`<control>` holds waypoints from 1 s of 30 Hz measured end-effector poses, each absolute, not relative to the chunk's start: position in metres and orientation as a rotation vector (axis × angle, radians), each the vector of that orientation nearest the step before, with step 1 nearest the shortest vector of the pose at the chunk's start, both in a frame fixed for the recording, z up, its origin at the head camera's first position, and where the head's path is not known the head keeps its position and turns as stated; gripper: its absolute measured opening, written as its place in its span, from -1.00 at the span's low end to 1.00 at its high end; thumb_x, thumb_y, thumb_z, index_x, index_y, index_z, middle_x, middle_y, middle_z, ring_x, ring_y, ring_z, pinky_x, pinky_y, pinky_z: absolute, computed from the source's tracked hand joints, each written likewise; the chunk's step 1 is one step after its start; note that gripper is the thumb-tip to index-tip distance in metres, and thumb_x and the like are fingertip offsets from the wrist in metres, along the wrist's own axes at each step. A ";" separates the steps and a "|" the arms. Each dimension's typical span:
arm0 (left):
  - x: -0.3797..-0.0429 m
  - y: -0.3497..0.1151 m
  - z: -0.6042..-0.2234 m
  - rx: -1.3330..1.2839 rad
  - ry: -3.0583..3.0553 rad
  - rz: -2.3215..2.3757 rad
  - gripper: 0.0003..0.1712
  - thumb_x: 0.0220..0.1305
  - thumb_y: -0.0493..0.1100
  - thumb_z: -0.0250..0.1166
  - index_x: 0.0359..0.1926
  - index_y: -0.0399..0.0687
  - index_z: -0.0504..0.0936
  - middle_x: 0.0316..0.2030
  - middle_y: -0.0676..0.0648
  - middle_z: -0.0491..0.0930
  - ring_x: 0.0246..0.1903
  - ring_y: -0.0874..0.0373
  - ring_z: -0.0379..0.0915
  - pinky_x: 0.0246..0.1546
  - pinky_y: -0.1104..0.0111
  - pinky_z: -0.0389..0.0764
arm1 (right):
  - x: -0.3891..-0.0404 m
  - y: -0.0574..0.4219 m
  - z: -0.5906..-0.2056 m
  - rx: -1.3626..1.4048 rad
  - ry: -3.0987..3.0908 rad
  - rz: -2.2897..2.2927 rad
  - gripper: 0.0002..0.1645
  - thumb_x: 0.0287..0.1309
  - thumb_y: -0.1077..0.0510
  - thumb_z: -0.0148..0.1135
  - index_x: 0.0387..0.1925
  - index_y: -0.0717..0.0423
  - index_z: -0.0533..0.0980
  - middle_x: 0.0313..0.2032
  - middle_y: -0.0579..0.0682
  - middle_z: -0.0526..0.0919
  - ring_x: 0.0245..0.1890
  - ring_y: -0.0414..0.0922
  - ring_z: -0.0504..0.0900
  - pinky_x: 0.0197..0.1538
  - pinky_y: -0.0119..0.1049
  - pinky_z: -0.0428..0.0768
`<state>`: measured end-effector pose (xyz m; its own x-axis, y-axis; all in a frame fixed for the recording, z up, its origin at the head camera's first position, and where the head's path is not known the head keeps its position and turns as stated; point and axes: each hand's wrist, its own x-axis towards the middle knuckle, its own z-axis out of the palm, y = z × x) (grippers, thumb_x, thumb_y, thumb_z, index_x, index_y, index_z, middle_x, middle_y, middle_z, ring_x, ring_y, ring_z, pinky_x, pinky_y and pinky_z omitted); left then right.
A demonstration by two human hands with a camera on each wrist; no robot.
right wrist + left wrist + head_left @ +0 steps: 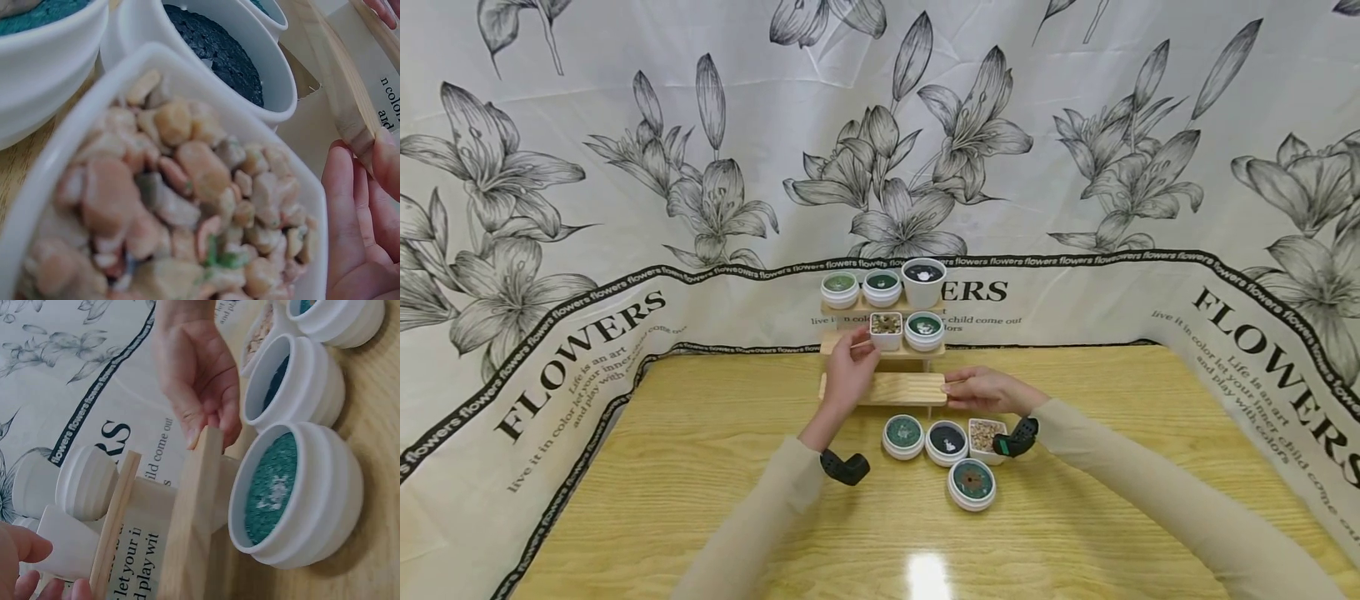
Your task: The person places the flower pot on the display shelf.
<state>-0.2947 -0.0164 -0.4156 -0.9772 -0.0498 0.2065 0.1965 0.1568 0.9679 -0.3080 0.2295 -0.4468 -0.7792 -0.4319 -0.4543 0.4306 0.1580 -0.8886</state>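
A three-tier wooden display stand (880,388) holds small white pots. My left hand (850,367) is at the left side of a square pot of pebbles (886,340) on the middle tier. In the left wrist view its thumb (31,544) overlaps that pot, and the loosely bent fingers lie by its base. My right hand (988,390) pinches the right end of the lowest tier, thumb on top and fingers beneath. A round pot with green filling (924,332) stands to the right of the square pot.
The top tier bears two low pots (839,292) and a taller dark-filled pot (923,283). On the table before the stand are a green pot (903,437), a dark pot (947,443), a square pebble pot (985,437) and a teal-brown pot (972,485). Flower-printed cloth (1097,300) hangs behind.
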 end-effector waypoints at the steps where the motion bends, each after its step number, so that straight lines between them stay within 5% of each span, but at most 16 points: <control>1: -0.293 -0.016 -0.417 -0.155 -2.229 -1.923 -0.51 0.22 -0.36 0.23 0.20 -0.30 0.45 0.09 -0.28 0.53 0.03 -0.11 0.55 0.03 0.25 0.63 | -0.308 0.230 -0.446 -0.008 1.788 -1.695 -0.30 0.36 0.34 -0.04 0.39 0.53 -0.06 -0.19 -0.01 0.56 -0.29 -0.29 0.64 -0.07 -0.48 0.65; 30: -0.221 -0.007 -0.426 -0.253 -2.235 -2.033 -0.51 0.19 -0.47 0.18 0.17 -0.46 0.42 0.05 -0.45 0.52 0.04 -0.31 0.47 0.05 0.08 0.58 | -0.307 0.229 -0.447 -0.030 1.780 -1.717 -0.30 0.35 0.38 -0.06 0.39 0.54 -0.08 -0.14 0.04 0.56 -0.27 -0.28 0.64 -0.04 -0.46 0.64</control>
